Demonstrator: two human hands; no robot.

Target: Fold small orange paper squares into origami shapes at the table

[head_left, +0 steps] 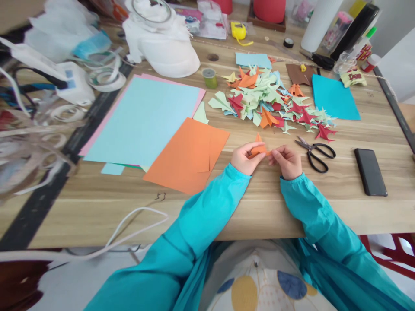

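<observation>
Bright, diffuse light over the tabletop [259, 216], soft shadows, stretched edges (left blurry).

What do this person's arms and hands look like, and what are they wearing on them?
The left sleeve and right sleeve match: long, loose, wrinkly and bright blue-green, gathered in at the ends, with no pictures or writing that I can see. The left hand and right hand are bare, without gloves.

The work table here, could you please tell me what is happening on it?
A person's left hand holds a small folded piece of orange paper, while the right hand pinches its end. Beyond them lies a pile of folded paper shapes. Scissors lie beside the right hand; a larger orange sheet lies to the left.
</observation>
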